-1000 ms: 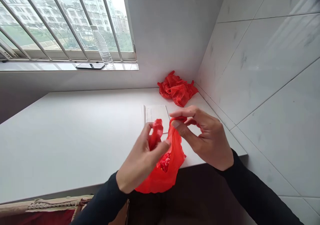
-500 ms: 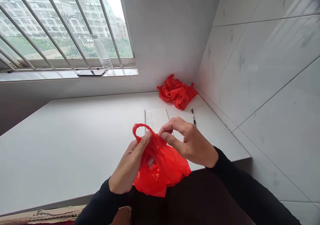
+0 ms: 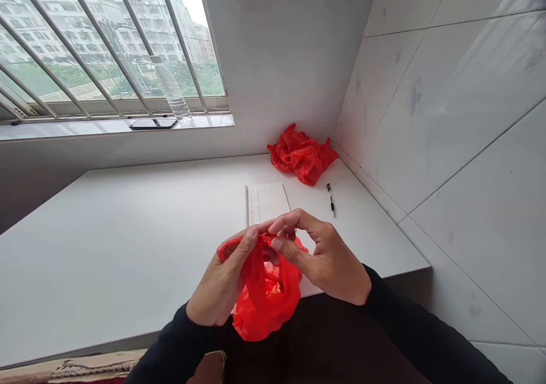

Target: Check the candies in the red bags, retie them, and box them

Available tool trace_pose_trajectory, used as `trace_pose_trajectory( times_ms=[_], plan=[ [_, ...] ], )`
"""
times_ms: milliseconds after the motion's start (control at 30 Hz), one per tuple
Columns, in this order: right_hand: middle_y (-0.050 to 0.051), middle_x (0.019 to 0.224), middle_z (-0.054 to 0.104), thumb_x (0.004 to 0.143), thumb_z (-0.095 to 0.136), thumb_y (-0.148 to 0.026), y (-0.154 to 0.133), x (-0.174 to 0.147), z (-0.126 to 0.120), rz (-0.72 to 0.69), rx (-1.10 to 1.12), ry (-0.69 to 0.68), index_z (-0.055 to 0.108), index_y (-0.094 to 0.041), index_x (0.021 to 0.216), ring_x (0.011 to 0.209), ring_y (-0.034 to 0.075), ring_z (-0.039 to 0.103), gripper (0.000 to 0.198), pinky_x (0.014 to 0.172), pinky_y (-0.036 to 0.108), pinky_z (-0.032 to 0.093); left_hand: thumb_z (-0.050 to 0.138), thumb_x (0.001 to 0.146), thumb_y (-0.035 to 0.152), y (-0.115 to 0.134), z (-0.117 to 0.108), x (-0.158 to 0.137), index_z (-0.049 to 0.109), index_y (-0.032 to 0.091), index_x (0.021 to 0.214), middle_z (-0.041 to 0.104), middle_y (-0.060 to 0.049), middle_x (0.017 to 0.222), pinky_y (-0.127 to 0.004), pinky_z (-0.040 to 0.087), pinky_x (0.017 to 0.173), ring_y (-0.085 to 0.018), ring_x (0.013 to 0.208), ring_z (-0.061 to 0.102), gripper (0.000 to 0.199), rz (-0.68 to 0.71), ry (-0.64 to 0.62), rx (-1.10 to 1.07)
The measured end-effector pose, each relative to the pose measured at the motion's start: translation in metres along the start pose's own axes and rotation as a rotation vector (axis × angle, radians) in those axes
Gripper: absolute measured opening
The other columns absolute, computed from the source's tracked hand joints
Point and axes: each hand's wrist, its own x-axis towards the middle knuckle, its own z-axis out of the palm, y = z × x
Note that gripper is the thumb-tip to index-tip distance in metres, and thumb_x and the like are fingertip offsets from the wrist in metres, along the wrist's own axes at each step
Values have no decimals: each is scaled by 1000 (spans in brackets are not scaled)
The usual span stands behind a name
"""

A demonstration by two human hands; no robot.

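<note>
A red plastic bag [image 3: 267, 310] hangs between my hands at the front edge of the white table. My left hand [image 3: 226, 279] is closed on the bag's gathered upper part, thumb on top. Opposite it, my right hand [image 3: 319, 253] pinches the bag's top between thumb and forefinger. Part of the bag is hidden behind my fingers, and its lower end droops below the table edge. Just beyond my hands lies a booklet with printed lines [image 3: 267, 202], its near end covered by them.
A crumpled heap of red plastic bags [image 3: 302, 153] lies in the table's back right corner. A pen [image 3: 331, 200] rests right of the booklet. On the window sill are a water bottle [image 3: 173, 91] and a dark flat phone-like object [image 3: 152, 123]. A tiled wall [image 3: 452, 145] borders the right side.
The bag's handle loop, upright before, is now folded down and bunched between my hands. My right hand has lowered slightly, and the bag's right side has drawn inward.
</note>
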Motion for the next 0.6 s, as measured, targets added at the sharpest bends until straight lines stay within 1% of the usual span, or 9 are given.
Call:
trace_pose_trajectory(
  times_ms=[67, 133, 233, 267, 333, 400, 433, 500, 600],
  plan=[
    [0, 98, 67, 96, 63, -23, 0, -3, -2, -11, -33, -1, 62, -25, 104, 88, 15, 63, 8, 82, 32, 54, 60, 98, 44, 0, -3, 1, 74, 22, 113, 71, -7, 92, -33, 53, 83, -20, 87, 65, 30, -8, 1, -2],
    [1, 99, 67, 98, 61, -26, 2, -3, -4, -26, -74, -8, 62, -25, 108, 92, 16, 63, 10, 87, 35, 54, 68, 93, 38, 2, -6, 1, 75, 20, 104, 70, -6, 88, -31, 53, 81, -19, 84, 64, 22, -2, -3, 74],
    [5, 123, 64, 103, 53, -30, 14, 3, -6, -42, -160, 8, 58, -26, 128, 119, 21, 57, 26, 105, 44, 47, 74, 88, 29, 5, -8, -1, 72, 19, 98, 70, -4, 84, -28, 51, 75, -17, 78, 64, 15, 27, -18, 232],
    [6, 126, 63, 105, 49, -33, 20, 6, -6, -20, -153, -22, 53, -27, 136, 122, 22, 56, 32, 106, 45, 46, 73, 87, 26, 6, -8, -1, 71, 19, 98, 70, -4, 85, -28, 51, 74, -16, 78, 64, 13, 50, -15, 280],
    [6, 111, 67, 108, 40, -39, 31, 12, -6, 85, -69, -137, 50, -25, 142, 106, 20, 62, 38, 95, 42, 52, 69, 86, 17, 7, -8, -2, 69, 20, 95, 71, -2, 86, -27, 50, 71, -15, 75, 63, 9, 117, 6, 382],
    [2, 91, 66, 108, 37, -44, 41, 16, -6, 191, 23, -211, 59, -21, 131, 83, 16, 63, 39, 80, 35, 53, 64, 84, 11, 7, -9, -2, 68, 20, 87, 68, 0, 80, -25, 47, 67, -13, 70, 60, 10, 178, 31, 477],
    [2, 88, 65, 108, 39, -46, 44, 18, -6, 219, 54, -220, 63, -20, 123, 79, 15, 62, 39, 77, 32, 52, 63, 83, 10, 7, -10, -2, 67, 20, 83, 66, 0, 77, -25, 46, 65, -13, 68, 59, 10, 192, 32, 506],
    [3, 95, 67, 106, 46, -47, 47, 19, -5, 222, 91, -205, 67, -18, 109, 86, 15, 62, 37, 81, 30, 51, 62, 83, 12, 7, -12, -2, 68, 19, 79, 64, 0, 75, -26, 47, 65, -13, 66, 58, 9, 189, 16, 509],
    [5, 101, 69, 104, 50, -48, 50, 21, -5, 220, 149, -211, 68, -16, 106, 95, 16, 63, 37, 85, 30, 50, 63, 88, 22, 11, -12, -2, 71, 18, 89, 66, -3, 81, -29, 49, 68, -16, 71, 62, 9, 105, 5, 474]
  ],
)
